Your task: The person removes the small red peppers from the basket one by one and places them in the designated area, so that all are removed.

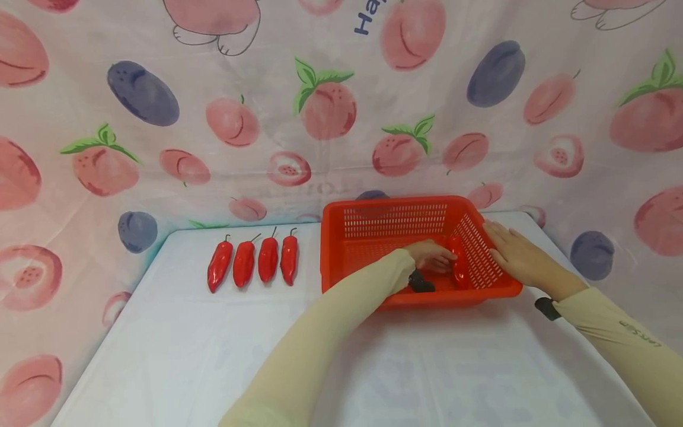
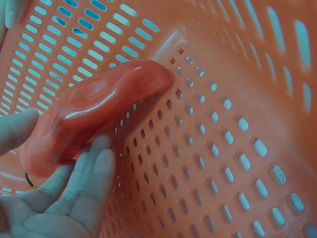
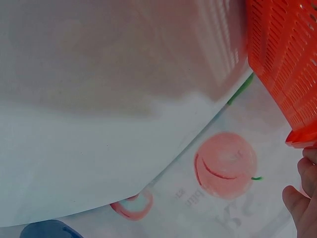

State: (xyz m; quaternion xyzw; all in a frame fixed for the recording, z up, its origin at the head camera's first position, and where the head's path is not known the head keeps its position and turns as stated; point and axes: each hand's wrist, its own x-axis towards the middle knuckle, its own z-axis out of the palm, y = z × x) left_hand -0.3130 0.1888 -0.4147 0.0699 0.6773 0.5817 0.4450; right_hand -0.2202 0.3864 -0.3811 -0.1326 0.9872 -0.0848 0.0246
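Observation:
A glossy red chili pepper (image 1: 459, 264) lies tilted against the right inner wall of the red plastic basket (image 1: 395, 203). My left hand (image 1: 431, 256) is inside the basket and pinches this pepper; in the left wrist view the thumb (image 2: 17, 130) is on one side and the fingers (image 2: 94, 166) on the other. The pepper's short green stem shows near the palm. Outside, my right hand (image 1: 517, 256) rests with straight fingers along the basket's right rim. Only some of its fingertips (image 3: 297, 198) show in the right wrist view, beside the rim.
Several red chili peppers (image 1: 268, 261) lie in a row left of the basket, stems pointing to the back. The white table (image 1: 176, 356) meets a fruit-printed cloth (image 1: 331, 166) along its back edge. Slotted walls surround the basket's inside.

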